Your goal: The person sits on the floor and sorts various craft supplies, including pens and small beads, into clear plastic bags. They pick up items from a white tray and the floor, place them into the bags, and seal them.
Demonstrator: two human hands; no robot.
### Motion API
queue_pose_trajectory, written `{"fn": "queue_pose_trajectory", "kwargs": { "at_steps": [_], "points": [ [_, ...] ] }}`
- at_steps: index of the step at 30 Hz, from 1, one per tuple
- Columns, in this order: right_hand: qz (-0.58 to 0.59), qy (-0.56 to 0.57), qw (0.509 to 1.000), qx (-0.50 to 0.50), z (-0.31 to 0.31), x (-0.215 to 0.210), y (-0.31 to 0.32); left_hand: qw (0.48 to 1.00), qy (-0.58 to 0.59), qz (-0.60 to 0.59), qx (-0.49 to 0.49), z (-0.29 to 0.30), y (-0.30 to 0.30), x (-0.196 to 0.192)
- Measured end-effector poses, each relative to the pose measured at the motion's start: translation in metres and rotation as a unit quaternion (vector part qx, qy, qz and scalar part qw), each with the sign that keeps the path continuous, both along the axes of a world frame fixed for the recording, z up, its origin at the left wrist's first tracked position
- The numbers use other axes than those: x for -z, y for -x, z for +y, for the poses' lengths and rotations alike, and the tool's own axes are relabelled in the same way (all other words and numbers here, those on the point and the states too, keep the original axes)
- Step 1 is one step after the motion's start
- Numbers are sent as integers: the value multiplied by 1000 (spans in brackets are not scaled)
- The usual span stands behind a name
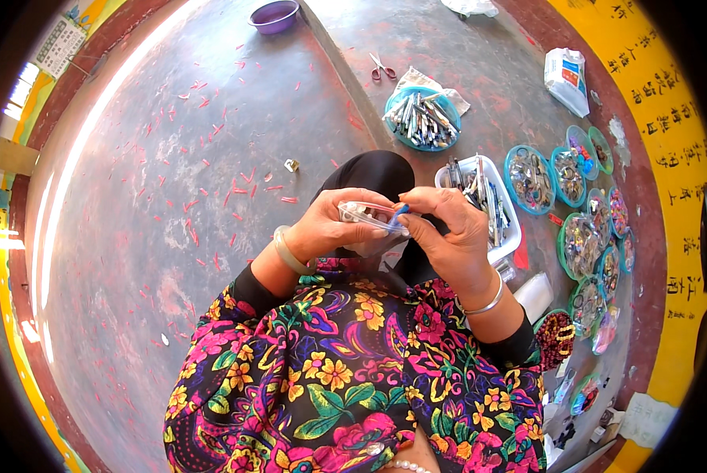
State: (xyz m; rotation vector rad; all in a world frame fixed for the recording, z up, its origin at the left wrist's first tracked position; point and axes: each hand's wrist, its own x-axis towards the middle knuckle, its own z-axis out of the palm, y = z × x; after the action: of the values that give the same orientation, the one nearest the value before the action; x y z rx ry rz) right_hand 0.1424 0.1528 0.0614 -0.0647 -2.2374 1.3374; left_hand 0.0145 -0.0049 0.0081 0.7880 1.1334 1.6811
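Observation:
My left hand (pixel 330 225), with a pale bangle at its wrist, is closed around a small clear plastic bag (pixel 374 226) with a red line along its mouth. The bag is spread at the top, and whitish pieces (pixel 355 211) show inside it. My right hand (pixel 452 232), wearing a silver bangle, pinches a small blue piece (pixel 400 213) between thumb and fingers at the bag's right end. The exact kind of the blue piece cannot be made out. Both hands meet above my lap, close to my dark-clad knee (pixel 369 171).
To the right stand a white basket (pixel 517 236) of pens, a blue basket (pixel 425 147) of pens, and several round baskets (pixel 531 180) of small items. Scissors (pixel 382 68) lie farther ahead, and a purple basin (pixel 275 17) sits far off. Red scraps (pixel 239 189) litter the floor at left.

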Motion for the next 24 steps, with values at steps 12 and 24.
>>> {"fn": "queue_pose_trajectory", "kwargs": {
  "at_steps": [12,24],
  "points": [
    [70,-212,975,4,2,17,0,1000,11,-17,-14,0,-2,0],
    [118,-364,924,17,2,24,-9,998,27,30,-46,2,-5,5]
  ]
}}
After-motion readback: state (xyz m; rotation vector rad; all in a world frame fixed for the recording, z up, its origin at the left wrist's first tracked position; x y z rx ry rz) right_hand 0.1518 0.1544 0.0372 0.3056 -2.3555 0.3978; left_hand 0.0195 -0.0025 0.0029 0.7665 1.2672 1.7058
